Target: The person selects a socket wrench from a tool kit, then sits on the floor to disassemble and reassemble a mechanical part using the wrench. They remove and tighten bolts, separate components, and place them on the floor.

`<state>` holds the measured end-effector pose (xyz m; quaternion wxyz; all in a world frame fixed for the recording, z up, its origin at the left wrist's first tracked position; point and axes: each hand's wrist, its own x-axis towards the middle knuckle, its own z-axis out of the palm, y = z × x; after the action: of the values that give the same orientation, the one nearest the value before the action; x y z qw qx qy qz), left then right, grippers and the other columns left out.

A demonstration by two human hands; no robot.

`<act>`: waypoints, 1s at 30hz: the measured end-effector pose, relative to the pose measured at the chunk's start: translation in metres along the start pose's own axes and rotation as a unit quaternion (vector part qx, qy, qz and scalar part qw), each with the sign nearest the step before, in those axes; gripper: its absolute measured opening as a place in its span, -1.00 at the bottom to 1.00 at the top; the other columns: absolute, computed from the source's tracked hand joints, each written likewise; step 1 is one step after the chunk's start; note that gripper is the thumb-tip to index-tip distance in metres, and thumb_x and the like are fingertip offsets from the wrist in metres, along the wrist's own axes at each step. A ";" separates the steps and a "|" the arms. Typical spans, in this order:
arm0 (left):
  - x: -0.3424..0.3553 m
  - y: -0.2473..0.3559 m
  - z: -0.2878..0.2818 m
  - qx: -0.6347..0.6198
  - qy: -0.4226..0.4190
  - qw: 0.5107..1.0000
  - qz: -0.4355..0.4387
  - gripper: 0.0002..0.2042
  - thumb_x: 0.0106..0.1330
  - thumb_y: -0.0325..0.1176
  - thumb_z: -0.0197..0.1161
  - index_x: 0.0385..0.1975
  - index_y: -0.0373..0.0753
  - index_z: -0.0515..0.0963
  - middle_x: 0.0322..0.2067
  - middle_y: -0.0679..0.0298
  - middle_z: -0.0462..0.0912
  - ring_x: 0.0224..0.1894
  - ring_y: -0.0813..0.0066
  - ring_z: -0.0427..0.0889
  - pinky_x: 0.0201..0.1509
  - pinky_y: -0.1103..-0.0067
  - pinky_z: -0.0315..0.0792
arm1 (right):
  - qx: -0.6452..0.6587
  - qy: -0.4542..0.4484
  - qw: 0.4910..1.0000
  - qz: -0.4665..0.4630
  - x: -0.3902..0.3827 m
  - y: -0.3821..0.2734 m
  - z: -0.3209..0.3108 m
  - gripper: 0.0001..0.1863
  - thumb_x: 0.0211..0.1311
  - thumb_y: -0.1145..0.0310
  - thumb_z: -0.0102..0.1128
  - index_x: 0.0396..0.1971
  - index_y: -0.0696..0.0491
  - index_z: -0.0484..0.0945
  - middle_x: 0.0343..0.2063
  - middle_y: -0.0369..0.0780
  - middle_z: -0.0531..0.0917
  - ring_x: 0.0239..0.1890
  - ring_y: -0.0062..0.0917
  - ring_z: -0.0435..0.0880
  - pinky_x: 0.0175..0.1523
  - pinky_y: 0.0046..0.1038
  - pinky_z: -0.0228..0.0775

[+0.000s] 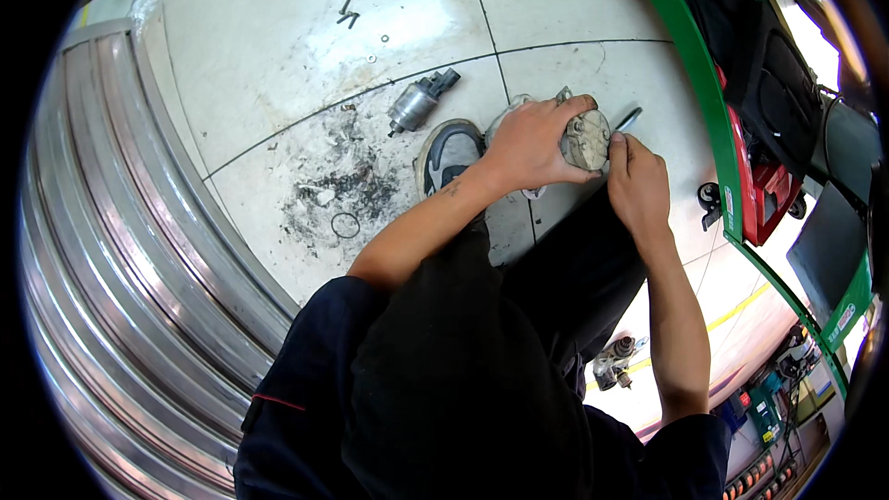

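Observation:
My left hand (537,143) is wrapped over a dirty, round grey metal housing (586,141), its thumb and fingers gripping either side. The rest of the part is mostly hidden behind the hand. My right hand (639,178) is closed in a pinch at the housing's right edge. A slim, shiny tool (630,118) sticks out past its fingertips; its full shape is hidden. On the floor to the left lies a silver cylindrical solenoid (421,104) with a dark end. My grey and white shoe (451,156) stands between it and my left hand.
Two dark bolts (348,14) and small washers (372,59) lie farther off. A thin ring (345,225) rests among black grime. Ribbed metal shutter slats (120,222) fill the left. A green-framed cart (690,46) on casters stands right. Another metal part (613,366) sits near my right forearm.

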<state>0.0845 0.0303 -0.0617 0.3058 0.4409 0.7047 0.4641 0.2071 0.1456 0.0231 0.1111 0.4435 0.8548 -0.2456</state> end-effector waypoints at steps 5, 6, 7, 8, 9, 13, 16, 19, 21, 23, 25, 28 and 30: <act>0.001 -0.002 0.002 -0.001 -0.008 1.000 0.003 -0.21 -0.20 -0.03 0.62 0.12 -0.14 0.51 -0.13 0.11 0.69 -0.08 0.01 0.64 0.03 0.27 0.50 | -0.017 0.020 1.000 -0.013 -0.003 0.004 0.005 -0.63 0.49 0.21 -0.05 -0.39 0.18 0.58 -0.49 0.14 0.64 -0.36 0.15 0.61 -0.18 0.07 0.41; 0.001 -0.002 0.001 -0.002 -0.013 1.000 0.001 -0.21 -0.20 -0.03 0.62 0.13 -0.14 0.51 -0.13 0.11 0.69 -0.08 0.01 0.64 0.04 0.27 0.50 | -0.018 0.021 0.999 -0.024 -0.005 0.003 0.006 -0.65 0.49 0.23 -0.05 -0.39 0.18 0.55 -0.48 0.14 0.63 -0.36 0.15 0.61 -0.18 0.07 0.41; 0.002 -0.001 0.001 -0.003 -0.018 1.000 0.000 -0.21 -0.20 -0.03 0.62 0.13 -0.14 0.51 -0.13 0.11 0.69 -0.08 0.01 0.64 0.04 0.27 0.50 | -0.019 0.022 0.999 -0.035 -0.005 0.003 0.006 -0.67 0.49 0.25 -0.04 -0.39 0.18 0.53 -0.47 0.13 0.63 -0.36 0.14 0.61 -0.18 0.07 0.40; 0.001 0.000 0.000 -0.006 -0.012 1.000 -0.002 -0.22 -0.20 -0.03 0.62 0.13 -0.13 0.51 -0.12 0.11 0.69 -0.07 0.01 0.64 0.04 0.27 0.50 | -0.014 0.020 0.999 -0.044 -0.005 0.002 0.007 -0.68 0.50 0.26 -0.05 -0.37 0.18 0.50 -0.45 0.13 0.63 -0.34 0.13 0.61 -0.17 0.06 0.40; 0.001 0.000 -0.001 -0.009 -0.007 1.000 -0.005 -0.22 -0.20 -0.03 0.62 0.13 -0.13 0.51 -0.12 0.11 0.69 -0.07 0.01 0.64 0.05 0.27 0.50 | -0.010 0.019 0.998 -0.052 -0.005 0.002 0.007 -0.70 0.50 0.27 -0.05 -0.36 0.18 0.47 -0.42 0.13 0.62 -0.31 0.12 0.61 -0.17 0.05 0.41; 0.001 -0.001 -0.002 -0.016 -0.002 1.000 -0.008 -0.22 -0.20 -0.03 0.62 0.13 -0.11 0.51 -0.10 0.12 0.68 -0.06 0.02 0.63 0.07 0.27 0.50 | -0.024 0.019 0.996 -0.082 -0.007 0.004 0.008 -0.78 0.49 0.33 -0.01 -0.30 0.19 0.38 -0.30 0.09 0.59 -0.22 0.07 0.59 -0.15 -0.01 0.41; 0.001 0.001 -0.003 -0.008 -0.023 1.000 -0.015 -0.21 -0.20 -0.03 0.62 0.14 -0.11 0.51 -0.09 0.12 0.68 -0.04 0.02 0.63 0.09 0.28 0.49 | -0.044 0.037 0.990 -0.129 -0.011 0.011 0.005 -0.80 0.45 0.36 0.06 -0.24 0.20 0.37 -0.27 0.07 0.57 -0.21 0.04 0.58 -0.14 -0.08 0.43; -0.001 -0.002 -0.001 -0.002 -0.018 1.000 -0.006 -0.20 -0.20 -0.02 0.62 0.15 -0.10 0.50 -0.09 0.12 0.68 -0.04 0.02 0.63 0.10 0.28 0.49 | 0.046 0.010 0.990 -0.133 -0.012 0.011 -0.011 -0.81 0.41 0.39 0.13 -0.26 0.21 0.38 -0.24 0.06 0.58 -0.21 0.01 0.59 -0.14 -0.12 0.44; -0.001 -0.003 0.000 0.002 -0.024 1.000 -0.004 -0.19 -0.20 -0.02 0.63 0.16 -0.11 0.50 -0.08 0.12 0.67 -0.03 0.02 0.63 0.11 0.28 0.49 | 0.062 0.042 0.983 -0.170 -0.014 0.005 -0.013 -0.80 0.43 0.36 0.12 -0.28 0.20 0.41 -0.29 0.07 0.59 -0.26 0.02 0.60 -0.17 -0.13 0.44; -0.001 -0.002 0.000 -0.003 -0.020 1.000 -0.003 -0.18 -0.20 -0.02 0.63 0.16 -0.13 0.49 -0.07 0.12 0.67 -0.02 0.02 0.63 0.11 0.28 0.48 | 0.065 0.045 0.988 -0.129 -0.014 0.004 -0.015 -0.78 0.45 0.33 0.09 -0.31 0.19 0.43 -0.36 0.07 0.61 -0.32 0.03 0.60 -0.20 -0.12 0.43; -0.001 -0.001 -0.002 -0.017 -0.006 1.000 -0.003 -0.18 -0.20 -0.02 0.63 0.17 -0.15 0.49 -0.05 0.12 0.67 -0.01 0.03 0.63 0.12 0.28 0.48 | 0.055 0.018 0.998 -0.011 -0.011 0.005 -0.015 -0.74 0.48 0.29 0.05 -0.35 0.19 0.45 -0.45 0.08 0.61 -0.38 0.06 0.60 -0.24 -0.09 0.41; 0.000 -0.004 0.001 -0.019 0.013 1.000 -0.002 -0.19 -0.19 -0.03 0.63 0.15 -0.17 0.49 -0.04 0.11 0.67 0.00 0.02 0.63 0.13 0.28 0.48 | 0.033 0.024 0.998 -0.040 -0.014 0.013 -0.003 -0.67 0.52 0.24 -0.01 -0.39 0.19 0.47 -0.57 0.09 0.58 -0.44 0.11 0.57 -0.29 -0.06 0.37; 0.000 -0.004 -0.001 -0.024 0.009 1.000 0.003 -0.20 -0.19 -0.03 0.63 0.14 -0.16 0.50 -0.07 0.11 0.67 -0.02 0.02 0.63 0.11 0.28 0.48 | 0.041 0.011 0.999 -0.024 -0.012 0.005 -0.002 -0.64 0.52 0.23 -0.03 -0.42 0.19 0.49 -0.55 0.12 0.58 -0.41 0.12 0.57 -0.29 -0.04 0.36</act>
<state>0.0825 0.0292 -0.0651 0.3088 0.4319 0.6943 0.4860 0.2184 0.1406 0.0280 0.0775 0.4298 0.8554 -0.2783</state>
